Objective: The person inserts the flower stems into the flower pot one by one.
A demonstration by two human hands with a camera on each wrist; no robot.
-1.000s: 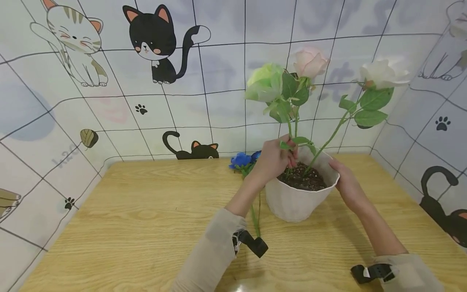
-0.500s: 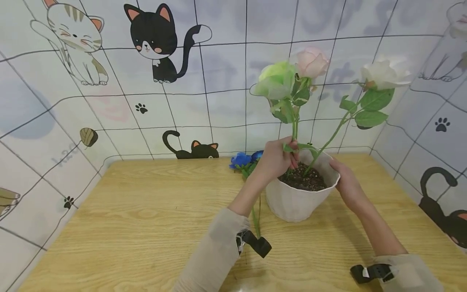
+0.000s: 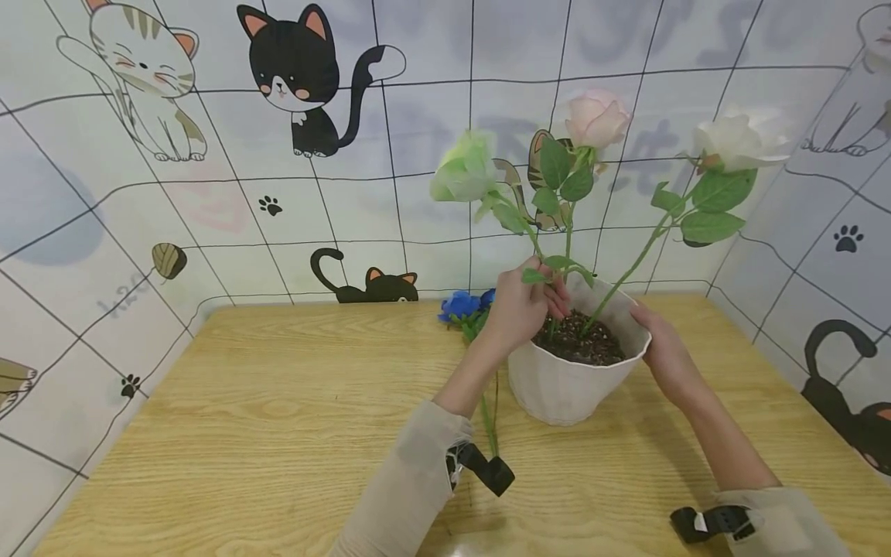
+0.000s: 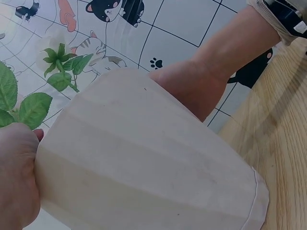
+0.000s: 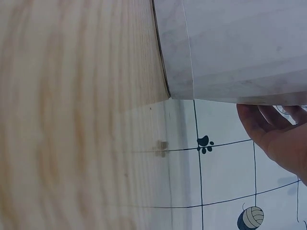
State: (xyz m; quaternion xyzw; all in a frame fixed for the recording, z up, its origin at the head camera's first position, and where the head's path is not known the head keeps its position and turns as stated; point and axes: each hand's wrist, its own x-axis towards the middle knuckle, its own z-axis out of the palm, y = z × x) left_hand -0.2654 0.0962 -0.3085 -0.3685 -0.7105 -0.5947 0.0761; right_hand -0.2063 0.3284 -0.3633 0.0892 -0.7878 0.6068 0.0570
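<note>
My left hand [image 3: 518,305] pinches the stem of a pale green rose [image 3: 462,170] low down, above the dark soil [image 3: 581,340] in a white flowerpot [image 3: 560,387]. The rose leans left. A pink rose [image 3: 597,120] and a white rose [image 3: 741,139] also stand in the pot, the white one tilted right. At the pot's right side my right hand [image 3: 664,352] rests against the outer wall near the rim; in the right wrist view its fingers [image 5: 249,117] touch that wall, their tips partly hidden.
Blue flowers [image 3: 459,307] on green stems lie on the wooden table [image 3: 278,418], left of the pot and partly behind my left arm. A wall sheet [image 3: 431,139] with cat drawings rises at the table's back and sides.
The green rose first moved right, close to the pink one, then swung left, away from it. My left hand kept its hold on the stem. My right hand stayed at the pot.
</note>
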